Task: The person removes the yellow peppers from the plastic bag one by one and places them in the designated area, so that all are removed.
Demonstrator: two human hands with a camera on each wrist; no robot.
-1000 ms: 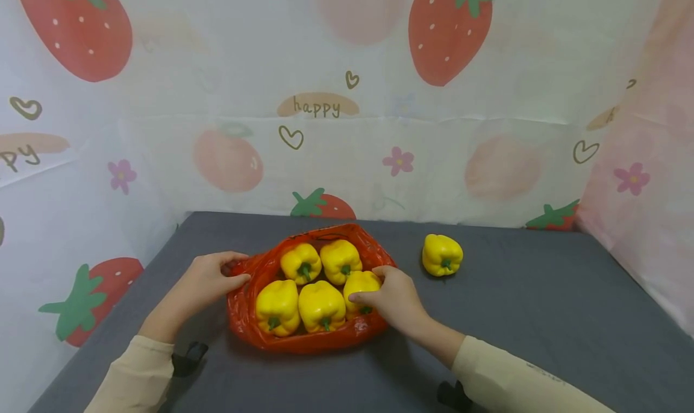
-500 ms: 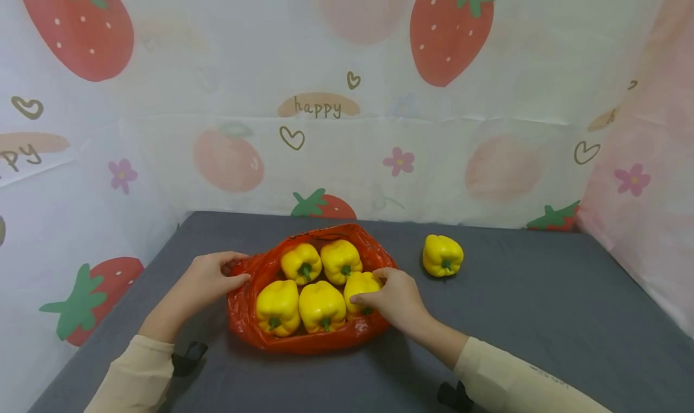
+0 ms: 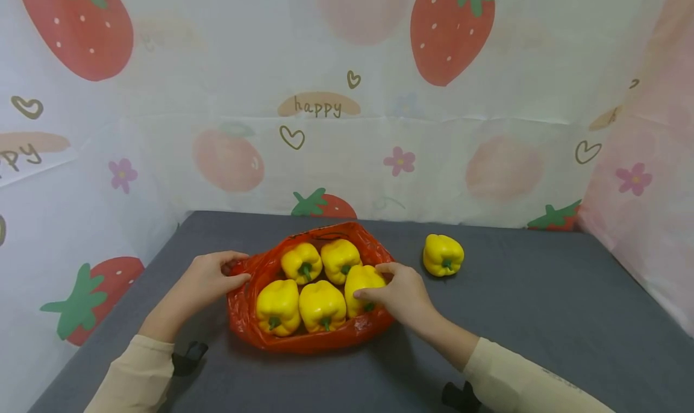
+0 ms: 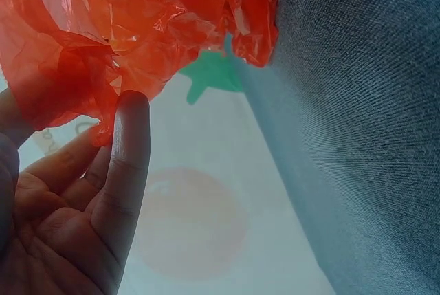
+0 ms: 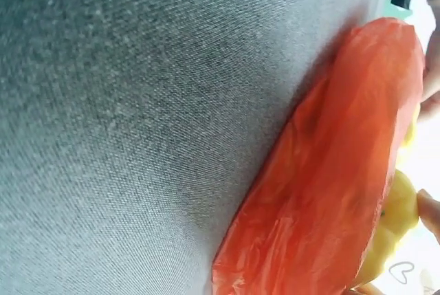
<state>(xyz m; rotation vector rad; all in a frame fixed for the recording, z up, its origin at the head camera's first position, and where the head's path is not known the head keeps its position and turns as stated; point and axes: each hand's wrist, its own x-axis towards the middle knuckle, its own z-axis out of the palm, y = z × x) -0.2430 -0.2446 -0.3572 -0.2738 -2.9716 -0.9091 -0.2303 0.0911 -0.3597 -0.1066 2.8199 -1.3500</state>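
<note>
A red plastic bag (image 3: 320,341), its mouth spread wide, lies on the grey cloth with several yellow bell peppers (image 3: 322,304) inside. My left hand (image 3: 208,280) pinches the bag's left rim between thumb and fingers; the left wrist view shows the thin red film (image 4: 75,68) bunched at the fingertips. At the bag's right side my right hand (image 3: 403,292) grips a yellow bell pepper (image 3: 362,288), thumb in front and fingers behind. That pepper (image 5: 395,223) shows above the bag's edge in the right wrist view. Its far side is hidden by my fingers.
One more yellow bell pepper (image 3: 443,255) lies on the grey cloth (image 3: 542,316) behind and to the right of the bag. A white curtain (image 3: 434,130) printed with strawberries and hearts encloses the back and sides.
My right hand has shifted slightly up and to the right, and the bell pepper it grips has risen a little within the bag. The left hand has stayed at the rim.
</note>
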